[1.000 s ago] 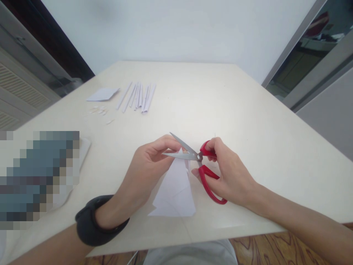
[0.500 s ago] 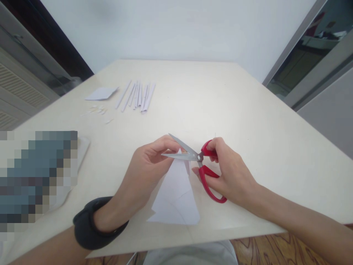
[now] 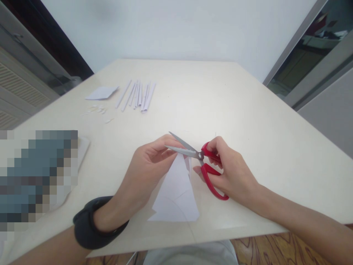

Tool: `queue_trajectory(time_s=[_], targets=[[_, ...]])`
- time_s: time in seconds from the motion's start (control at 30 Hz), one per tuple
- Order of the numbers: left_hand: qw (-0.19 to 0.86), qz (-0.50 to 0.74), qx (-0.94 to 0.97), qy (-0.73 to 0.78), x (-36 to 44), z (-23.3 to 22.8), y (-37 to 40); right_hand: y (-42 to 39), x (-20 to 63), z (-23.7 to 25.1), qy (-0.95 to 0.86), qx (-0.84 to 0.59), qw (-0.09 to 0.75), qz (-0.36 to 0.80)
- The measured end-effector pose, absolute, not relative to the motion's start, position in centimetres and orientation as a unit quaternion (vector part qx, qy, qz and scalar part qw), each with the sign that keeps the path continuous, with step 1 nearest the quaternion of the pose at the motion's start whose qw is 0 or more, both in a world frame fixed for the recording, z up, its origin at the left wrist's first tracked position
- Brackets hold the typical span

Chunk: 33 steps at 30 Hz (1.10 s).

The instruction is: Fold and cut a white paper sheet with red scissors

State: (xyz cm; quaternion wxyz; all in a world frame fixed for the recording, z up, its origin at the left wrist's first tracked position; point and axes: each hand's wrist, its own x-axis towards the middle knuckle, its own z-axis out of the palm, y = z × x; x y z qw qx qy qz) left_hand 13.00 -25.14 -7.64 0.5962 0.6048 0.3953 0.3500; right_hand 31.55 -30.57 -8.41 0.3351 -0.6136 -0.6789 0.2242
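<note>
My left hand, with a black band on its wrist, pinches a folded white paper near its narrow top. The paper is roughly triangular, with its wide, notched end toward me and a curved line across it. A pair of scissors with red handles is in my right hand, thumb and fingers in the loops. Its blades are partly spread and point left. The lower blade crosses over the tip of the paper, close to my left fingertips, which the blades partly hide.
At the back left of the white table lie several rolled paper tubes, a folded white paper piece and small paper scraps. A pixelated flat object lies at the left edge. A wall stands behind the table.
The scissor blades have closed slightly, the lower blade rising over the paper's tip. The scissors' lower handle has shifted a little up and right. My left hand has hardly moved.
</note>
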Motion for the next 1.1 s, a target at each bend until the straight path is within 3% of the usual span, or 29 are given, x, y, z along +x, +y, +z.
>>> queue_trajectory(time_s=[0.27, 0.6, 1.1], targets=[[0.579, 0.396, 0.605, 0.376, 13.5, -7.1, -25.2, -30.0, 32.1, -7.9, -0.569, -0.559, 0.432, 0.421], [0.611, 0.374, 0.553, 0.424, 13.4, -7.7, -24.0, -29.4, 32.5, -7.8, -0.489, -0.501, 0.457, 0.548], [0.634, 0.414, 0.498, 0.423, 13.0, -8.3, -23.0, -28.9, 33.2, -8.1, -0.449, -0.535, 0.485, 0.526]])
